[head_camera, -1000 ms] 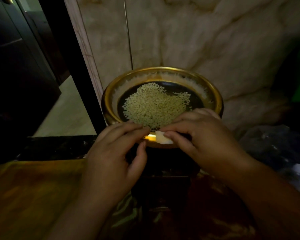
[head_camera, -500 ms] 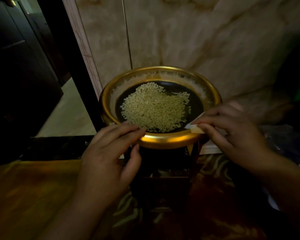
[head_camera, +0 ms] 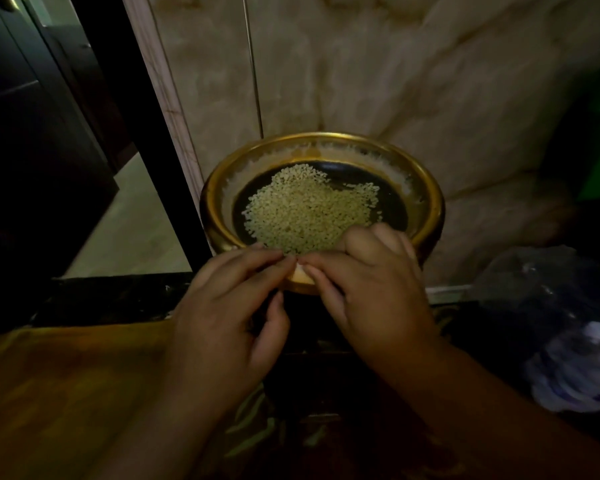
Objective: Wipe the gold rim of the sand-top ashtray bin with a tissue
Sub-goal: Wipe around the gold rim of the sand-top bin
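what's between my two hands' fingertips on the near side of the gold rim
In the head view, a folded tissue shows between the left hand and right hand, on the gold rim.

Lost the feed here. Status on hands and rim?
Right hand pinching tissue on near gold rim. Left hand fingertips alongside, empty. Sand undisturbed. Nothing in the way.
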`<state>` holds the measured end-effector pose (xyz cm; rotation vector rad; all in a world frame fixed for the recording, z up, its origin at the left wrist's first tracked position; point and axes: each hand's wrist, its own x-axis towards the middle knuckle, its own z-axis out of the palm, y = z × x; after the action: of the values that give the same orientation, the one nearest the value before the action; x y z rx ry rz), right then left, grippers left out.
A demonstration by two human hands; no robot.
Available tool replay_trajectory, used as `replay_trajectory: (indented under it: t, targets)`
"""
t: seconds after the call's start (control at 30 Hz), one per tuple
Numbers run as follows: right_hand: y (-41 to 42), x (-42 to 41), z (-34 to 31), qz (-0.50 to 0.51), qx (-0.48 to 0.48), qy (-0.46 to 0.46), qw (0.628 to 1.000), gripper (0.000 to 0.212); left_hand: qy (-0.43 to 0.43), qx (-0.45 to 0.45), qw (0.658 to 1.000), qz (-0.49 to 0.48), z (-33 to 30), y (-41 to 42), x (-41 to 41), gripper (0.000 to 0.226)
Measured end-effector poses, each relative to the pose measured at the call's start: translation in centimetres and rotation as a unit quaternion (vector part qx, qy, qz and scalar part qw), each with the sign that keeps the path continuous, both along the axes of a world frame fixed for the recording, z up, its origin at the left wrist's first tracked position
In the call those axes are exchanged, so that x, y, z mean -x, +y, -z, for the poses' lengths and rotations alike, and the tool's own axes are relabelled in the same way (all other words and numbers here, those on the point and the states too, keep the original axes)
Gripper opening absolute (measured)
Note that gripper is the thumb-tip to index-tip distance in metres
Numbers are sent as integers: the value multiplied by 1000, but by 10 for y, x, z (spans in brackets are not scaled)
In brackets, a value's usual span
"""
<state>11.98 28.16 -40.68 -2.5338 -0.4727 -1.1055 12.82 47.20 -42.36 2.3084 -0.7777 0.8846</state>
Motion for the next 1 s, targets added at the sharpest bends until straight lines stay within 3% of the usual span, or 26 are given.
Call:
replay_trajectory:
  t: [0.2, 0.37, 0.83, 1.0]
  targets:
    - [3, 3, 2, 14, -17, 9, 1000, 21, -15, -3, 1000, 24, 5, 0, -1, 38]
    - [-29, -1, 3, -48, -18, -15, 999, 25, -5, -19, 999, 27, 6, 0, -1, 43]
    - [-118, -20, -4, -53, 43, 24, 997, 24, 1, 11, 999, 43, 9, -4, -1, 42]
    - [-111, -16, 1, -55, 2, 17, 998, 24, -1, 23, 999, 43, 10, -4, 0, 43]
